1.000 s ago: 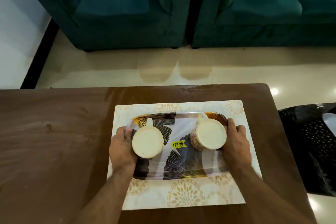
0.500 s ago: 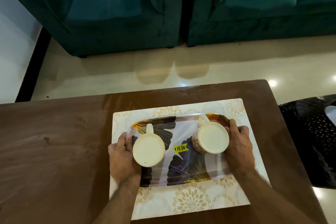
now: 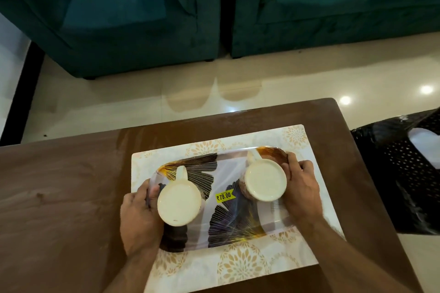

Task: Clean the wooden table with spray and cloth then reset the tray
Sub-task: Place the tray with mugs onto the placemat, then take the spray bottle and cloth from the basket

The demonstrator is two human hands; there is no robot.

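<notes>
Leaf-patterned tray (image 3: 228, 221) on floral placemat (image 3: 240, 266), gripped at left end by left hand (image 3: 139, 216), at right end by right hand (image 3: 302, 188); two upturned cream mugs (image 3: 179, 202) (image 3: 265, 179) on tray.

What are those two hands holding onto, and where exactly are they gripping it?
Both grip the tray by its short ends: the left hand its left rim, the right hand its right rim.

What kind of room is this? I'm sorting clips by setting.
Most likely a home living room: two teal armchairs face a low wooden table on a glossy tiled floor, and a leaf-print tray with two cups sits on a placemat.
</notes>
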